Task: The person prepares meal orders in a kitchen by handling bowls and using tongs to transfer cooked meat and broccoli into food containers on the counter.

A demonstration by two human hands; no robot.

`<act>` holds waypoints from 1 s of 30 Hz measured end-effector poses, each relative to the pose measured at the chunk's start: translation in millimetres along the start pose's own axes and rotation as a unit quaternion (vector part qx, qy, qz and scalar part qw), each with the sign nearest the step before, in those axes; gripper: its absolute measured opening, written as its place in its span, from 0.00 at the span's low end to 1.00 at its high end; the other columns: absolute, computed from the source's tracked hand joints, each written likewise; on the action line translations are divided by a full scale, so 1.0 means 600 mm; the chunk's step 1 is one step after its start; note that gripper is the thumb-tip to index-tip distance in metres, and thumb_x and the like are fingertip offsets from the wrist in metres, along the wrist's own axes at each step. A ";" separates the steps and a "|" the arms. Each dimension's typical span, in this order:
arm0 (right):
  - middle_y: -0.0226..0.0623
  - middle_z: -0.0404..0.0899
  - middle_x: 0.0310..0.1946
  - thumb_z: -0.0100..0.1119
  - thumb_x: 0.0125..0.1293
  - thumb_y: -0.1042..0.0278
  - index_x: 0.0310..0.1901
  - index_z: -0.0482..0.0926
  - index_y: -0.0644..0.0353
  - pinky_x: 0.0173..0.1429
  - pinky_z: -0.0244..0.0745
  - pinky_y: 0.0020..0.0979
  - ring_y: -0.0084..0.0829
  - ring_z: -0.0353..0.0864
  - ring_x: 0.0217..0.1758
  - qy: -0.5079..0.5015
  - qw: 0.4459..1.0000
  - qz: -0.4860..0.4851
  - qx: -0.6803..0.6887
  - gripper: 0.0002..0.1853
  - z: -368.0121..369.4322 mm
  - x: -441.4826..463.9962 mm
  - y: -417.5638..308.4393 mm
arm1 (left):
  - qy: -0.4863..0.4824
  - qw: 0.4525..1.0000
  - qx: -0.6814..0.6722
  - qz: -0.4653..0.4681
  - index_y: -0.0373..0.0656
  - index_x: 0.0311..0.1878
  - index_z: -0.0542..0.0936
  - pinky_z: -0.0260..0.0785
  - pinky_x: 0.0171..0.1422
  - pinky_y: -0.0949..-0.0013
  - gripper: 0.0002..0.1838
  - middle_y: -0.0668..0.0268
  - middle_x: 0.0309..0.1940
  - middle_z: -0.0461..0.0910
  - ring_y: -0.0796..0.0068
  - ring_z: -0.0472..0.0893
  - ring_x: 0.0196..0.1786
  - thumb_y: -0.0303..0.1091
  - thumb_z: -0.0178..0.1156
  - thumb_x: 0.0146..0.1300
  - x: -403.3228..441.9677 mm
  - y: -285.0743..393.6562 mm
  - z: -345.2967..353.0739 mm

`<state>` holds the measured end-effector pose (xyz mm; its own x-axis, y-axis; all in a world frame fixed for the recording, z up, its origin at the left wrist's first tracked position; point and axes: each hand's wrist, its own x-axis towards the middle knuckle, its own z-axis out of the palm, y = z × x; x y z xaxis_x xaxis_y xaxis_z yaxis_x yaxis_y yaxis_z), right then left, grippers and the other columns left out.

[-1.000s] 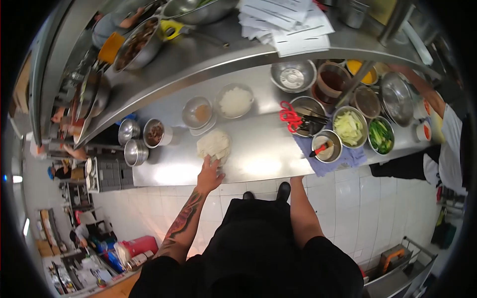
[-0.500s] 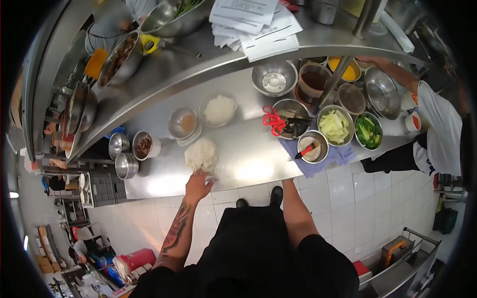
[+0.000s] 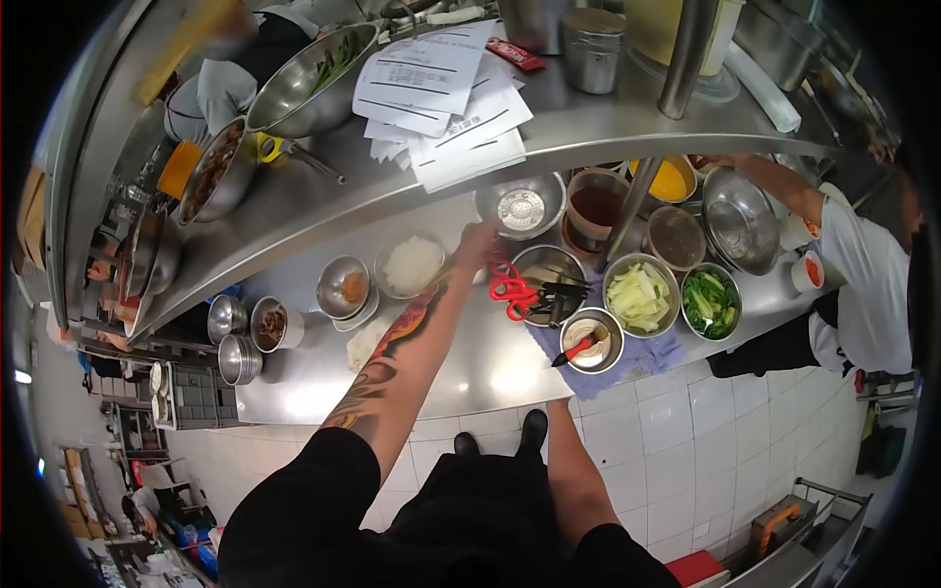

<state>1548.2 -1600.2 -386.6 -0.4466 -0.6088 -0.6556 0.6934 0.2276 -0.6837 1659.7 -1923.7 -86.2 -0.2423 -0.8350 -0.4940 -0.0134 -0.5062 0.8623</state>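
Note:
My left hand (image 3: 478,247), blurred by motion, reaches across the counter beside a metal bowl (image 3: 520,208) with a perforated-looking bottom. Its fingers are too smeared to read. Red-handled scissors (image 3: 508,289) lie on a metal container just right of it. Under my left forearm, a pale crumpled round mass (image 3: 365,345) is partly covered. A bowl of white rice (image 3: 412,265) and a small bowl with brown seasoning (image 3: 355,287) stand left of the forearm. My right forearm runs up to the counter's front edge, where the hand is hidden.
Containers of cut pale vegetable (image 3: 639,296) and leafy greens (image 3: 711,304) stand right. A sauce pot with a red brush (image 3: 588,345) rests on a blue cloth (image 3: 652,355). Overhead, a shelf (image 3: 323,211) holds papers (image 3: 441,103). A co-worker's arm (image 3: 784,186) reaches in at right.
My left hand has left the pale crumpled mass and moved forward and right to the metal bowl. The head view has shifted; the right hand stays hidden.

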 end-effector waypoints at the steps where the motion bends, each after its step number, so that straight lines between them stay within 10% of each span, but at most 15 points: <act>1: 0.41 0.80 0.57 0.59 0.72 0.52 0.69 0.67 0.51 0.43 0.87 0.49 0.46 0.86 0.50 -0.002 1.000 0.000 -0.002 0.28 -0.001 -0.001 0.002 | 0.003 1.000 0.001 -0.003 0.28 0.61 0.73 0.83 0.51 0.56 0.29 0.49 0.54 0.77 0.52 0.84 0.51 0.44 0.61 0.67 0.005 -0.009 0.003; 15: 0.41 0.80 0.57 0.59 0.72 0.52 0.69 0.66 0.51 0.42 0.87 0.49 0.47 0.86 0.51 -0.063 0.995 -0.040 -0.065 0.28 -0.038 0.042 0.019 | 0.075 0.972 -0.189 0.116 0.25 0.56 0.73 0.86 0.49 0.57 0.19 0.48 0.50 0.80 0.52 0.88 0.44 0.31 0.54 0.67 -0.168 0.045 -0.005; 21: 0.41 0.80 0.57 0.59 0.72 0.52 0.69 0.66 0.51 0.41 0.87 0.49 0.47 0.86 0.51 -0.155 0.944 -0.218 -0.192 0.28 -0.144 0.184 0.163 | 0.093 0.973 -0.206 0.047 0.29 0.59 0.71 0.85 0.51 0.56 0.21 0.56 0.51 0.77 0.64 0.83 0.48 0.33 0.56 0.68 -0.437 -0.045 -0.162; 24: 0.44 0.81 0.55 0.56 0.74 0.53 0.69 0.67 0.54 0.35 0.87 0.47 0.47 0.87 0.46 -0.085 0.966 0.046 -0.240 0.27 -0.022 -0.077 -0.047 | 0.146 0.974 -0.173 0.010 0.29 0.62 0.71 0.86 0.49 0.59 0.23 0.55 0.49 0.79 0.65 0.85 0.46 0.32 0.56 0.67 -0.560 -0.129 -0.285; 30: 0.53 0.80 0.48 0.55 0.73 0.46 0.64 0.67 0.62 0.36 0.87 0.51 0.50 0.87 0.40 -0.097 0.928 0.088 -0.350 0.30 -0.052 -0.154 -0.055 | 0.273 0.945 -0.175 0.045 0.27 0.60 0.71 0.87 0.41 0.65 0.23 0.52 0.46 0.82 0.65 0.87 0.36 0.32 0.57 0.66 -0.711 -0.241 -0.461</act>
<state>1549.0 -1527.7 -313.4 -0.2039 -0.6260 -0.7527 0.1784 0.7323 -0.6572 2033.2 -1553.9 -31.3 0.3098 -0.8164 -0.4874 0.3291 -0.3889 0.8605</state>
